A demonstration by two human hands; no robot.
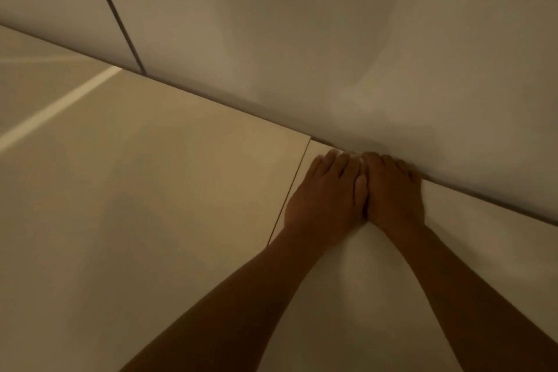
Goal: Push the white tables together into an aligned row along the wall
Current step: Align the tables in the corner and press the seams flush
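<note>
Two white tables stand side by side against the wall [332, 39]. The left table [136, 190] fills the middle of the view; the right table [377, 296] lies under my arms. A thin dark seam runs between them, and the right table's far edge sits slightly further from the wall than the left one's. My left hand [326, 193] and my right hand [392, 193] rest side by side, flat, at the far left corner of the right table, with fingertips at its far edge by the wall. Neither hand holds anything.
A third white table [36, 78] stands at the far left, parted from the middle one by a wider pale gap [60, 106]. A dark vertical joint [114, 12] runs down the wall panels at the upper left. The light is dim.
</note>
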